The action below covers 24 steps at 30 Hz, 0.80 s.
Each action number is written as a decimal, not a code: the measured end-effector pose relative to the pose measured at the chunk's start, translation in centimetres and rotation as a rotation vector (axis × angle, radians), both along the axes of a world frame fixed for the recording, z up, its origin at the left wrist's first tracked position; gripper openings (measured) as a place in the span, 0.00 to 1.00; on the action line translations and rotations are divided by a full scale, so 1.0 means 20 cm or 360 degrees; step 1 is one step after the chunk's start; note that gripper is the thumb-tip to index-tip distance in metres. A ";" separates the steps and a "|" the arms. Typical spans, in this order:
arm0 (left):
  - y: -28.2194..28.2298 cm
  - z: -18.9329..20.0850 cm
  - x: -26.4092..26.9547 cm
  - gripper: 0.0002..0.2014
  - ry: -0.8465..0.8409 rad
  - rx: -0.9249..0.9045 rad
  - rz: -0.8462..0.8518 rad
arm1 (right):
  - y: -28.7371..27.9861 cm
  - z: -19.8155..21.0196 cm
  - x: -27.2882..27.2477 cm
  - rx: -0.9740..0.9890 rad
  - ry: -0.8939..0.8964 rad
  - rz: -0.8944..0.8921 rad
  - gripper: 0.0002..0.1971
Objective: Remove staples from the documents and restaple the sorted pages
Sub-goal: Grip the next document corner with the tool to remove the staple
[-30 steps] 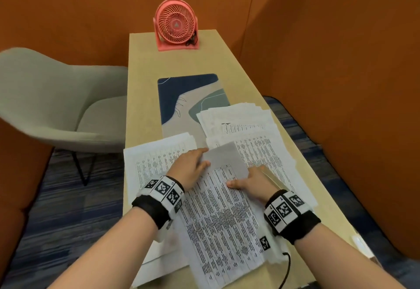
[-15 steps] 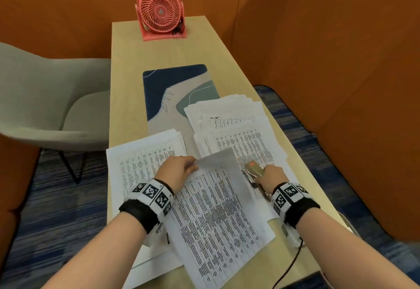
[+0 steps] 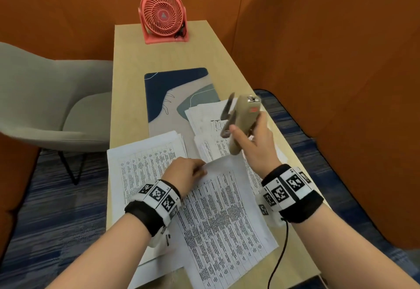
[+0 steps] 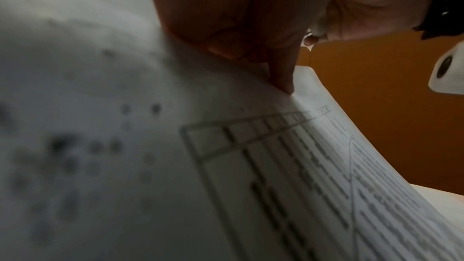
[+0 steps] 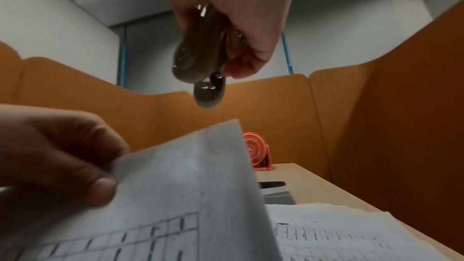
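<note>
Right hand (image 3: 256, 143) has lifted the stapler (image 3: 242, 121) off the paper stack at 2 o'clock; a second ago it was flat on the sheets, half a second ago just closing on the tool. Now the stapler is in the air, nose tilted toward 11 o'clock, mouth parted. Judgement: pickup done, next comes the staple at the lifted corner.

Right grip: fingers and thumb wrapped around the stapler body, firmly closed.

Left hand (image 3: 185, 174) hasn't moved: it pinches the top corner of the document (image 3: 225, 216), thumb over, fingers under, and the corner is raised off the desk (image 3: 127, 97). The document lies at 6 o'clock, overlapping the left stack (image 3: 141, 166).
</note>
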<state>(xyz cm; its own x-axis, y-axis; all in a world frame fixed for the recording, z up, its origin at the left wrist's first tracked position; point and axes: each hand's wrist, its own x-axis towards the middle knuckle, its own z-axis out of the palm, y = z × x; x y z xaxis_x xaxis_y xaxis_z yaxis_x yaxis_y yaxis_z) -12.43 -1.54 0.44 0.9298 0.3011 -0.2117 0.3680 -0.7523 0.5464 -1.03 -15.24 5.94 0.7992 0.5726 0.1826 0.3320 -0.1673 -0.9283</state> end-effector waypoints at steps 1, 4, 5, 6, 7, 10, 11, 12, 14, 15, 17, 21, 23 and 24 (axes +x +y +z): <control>0.00 0.01 0.00 0.10 0.0012 -0.0024 0.0009 | 0.02 -0.02 -0.01 -0.0069 -0.0056 0.0090 0.16; 0.00 0.02 -0.01 0.09 0.0013 -0.0091 0.0045 | 0.04 -0.11 -0.05 -0.0335 -0.0266 0.0271 0.22; 0.00 0.02 -0.01 0.09 0.0012 -0.0099 0.0053 | 0.03 -0.14 -0.06 -0.0405 -0.0347 0.0300 0.25; 0.00 0.03 -0.02 0.10 0.0009 -0.0094 0.0054 | 0.03 -0.17 -0.06 -0.0451 -0.0387 0.0313 0.25; 0.01 0.03 -0.03 0.10 0.0010 -0.0085 0.0049 | 0.02 -0.18 -0.06 -0.0482 -0.0388 0.0306 0.24; 0.01 0.03 -0.04 0.11 0.0013 -0.0128 0.0046 | 0.00 -0.20 -0.04 -0.0486 -0.0297 0.0232 0.19; 0.01 0.04 -0.04 0.11 0.0008 -0.0164 0.0052 | -0.01 -0.21 -0.03 -0.0474 -0.0278 0.0199 0.19; 0.01 0.04 -0.04 0.11 -0.0001 -0.0197 0.0057 | -0.02 -0.21 -0.02 -0.0457 -0.0265 0.0169 0.20; 0.00 0.05 -0.03 0.11 -0.0014 -0.0240 0.0052 | -0.02 -0.22 -0.01 -0.0416 -0.0240 0.0118 0.25; -0.01 0.05 -0.03 0.12 -0.0020 -0.0250 0.0044 | -0.01 -0.22 -0.01 -0.0408 -0.0217 0.0091 0.26; -0.02 0.06 -0.03 0.12 -0.0032 -0.0260 0.0030 | -0.01 -0.24 0.00 -0.0397 -0.0174 0.0039 0.25; -0.02 0.06 -0.03 0.12 -0.0014 -0.0276 0.0003 | 0.00 -0.27 0.01 -0.0326 -0.0224 0.0092 0.37; -0.02 0.06 -0.03 0.12 0.0002 -0.0297 0.0001 | 0.00 -0.25 0.00 -0.0365 -0.0314 0.0140 0.43; -0.02 0.06 -0.04 0.12 0.0007 -0.0311 0.0003 | 0.00 -0.24 -0.01 -0.0375 -0.0353 0.0155 0.42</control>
